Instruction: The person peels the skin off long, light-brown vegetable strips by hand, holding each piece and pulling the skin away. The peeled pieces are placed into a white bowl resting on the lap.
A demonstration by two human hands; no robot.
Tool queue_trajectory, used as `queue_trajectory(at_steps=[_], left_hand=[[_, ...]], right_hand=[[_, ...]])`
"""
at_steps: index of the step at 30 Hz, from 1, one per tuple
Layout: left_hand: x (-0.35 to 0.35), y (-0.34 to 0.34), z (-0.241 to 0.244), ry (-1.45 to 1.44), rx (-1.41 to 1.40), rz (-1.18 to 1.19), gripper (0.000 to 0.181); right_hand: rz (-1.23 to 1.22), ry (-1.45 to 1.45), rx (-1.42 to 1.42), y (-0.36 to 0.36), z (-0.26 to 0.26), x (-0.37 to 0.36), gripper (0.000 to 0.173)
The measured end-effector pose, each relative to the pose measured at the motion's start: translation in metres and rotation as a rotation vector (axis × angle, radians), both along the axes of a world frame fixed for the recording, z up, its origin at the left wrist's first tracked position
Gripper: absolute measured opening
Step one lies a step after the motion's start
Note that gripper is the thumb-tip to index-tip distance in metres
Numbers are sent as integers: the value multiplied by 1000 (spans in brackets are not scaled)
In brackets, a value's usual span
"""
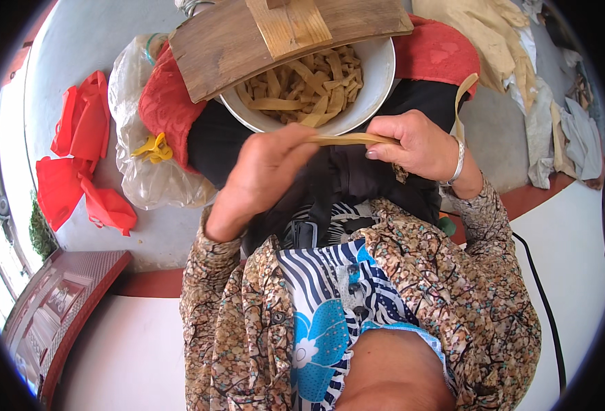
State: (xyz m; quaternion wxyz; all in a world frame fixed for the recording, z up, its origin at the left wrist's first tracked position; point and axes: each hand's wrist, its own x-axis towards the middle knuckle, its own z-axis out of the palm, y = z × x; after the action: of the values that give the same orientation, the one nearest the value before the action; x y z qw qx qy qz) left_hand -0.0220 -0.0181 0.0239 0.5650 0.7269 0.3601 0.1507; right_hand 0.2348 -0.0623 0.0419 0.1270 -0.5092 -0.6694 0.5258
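Observation:
A tan, flat strip [351,139] is stretched between my two hands, in front of my lap. My left hand [266,169], slightly blurred, grips one end near the basin's lower rim. My right hand [418,146], with a silver bracelet at the wrist, pinches the strip between thumb and fingers; a tail of it rises behind that wrist. Just beyond my hands, a white basin [382,77] holds a heap of similar tan strips [307,85]. Across the basin's far side lies a curved wooden board [220,56] with a paler wooden crosspiece [292,28].
Red cloth [436,51] covers both knees. At left are a clear plastic bag [138,128], a yellow clip [154,149] and red bags [84,123]. Tan and grey cloth [466,31] lies at upper right. A black cable [543,303] runs along the floor at right.

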Motion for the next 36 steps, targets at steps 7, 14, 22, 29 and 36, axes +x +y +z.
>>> queue_trajectory(at_steps=[7, 14, 22, 29, 36], left_hand=[[-94, 6, -41, 74, -56, 666, 17], [-133, 10, -71, 578, 253, 784, 18], [31, 7, 11, 63, 669, 9, 43], [58, 41, -16, -205, -522, -54, 25], [43, 41, -30, -280, -940, 133, 22]], right_hand=[[-181, -105, -104, -24, -11, 60, 15], [-204, -385, 37, -37, -4, 80, 9], [-39, -112, 476, -5, -19, 0, 7], [-124, -221, 845, 42, -10, 9, 11], [-175, -260, 1146, 49, -18, 14, 36]])
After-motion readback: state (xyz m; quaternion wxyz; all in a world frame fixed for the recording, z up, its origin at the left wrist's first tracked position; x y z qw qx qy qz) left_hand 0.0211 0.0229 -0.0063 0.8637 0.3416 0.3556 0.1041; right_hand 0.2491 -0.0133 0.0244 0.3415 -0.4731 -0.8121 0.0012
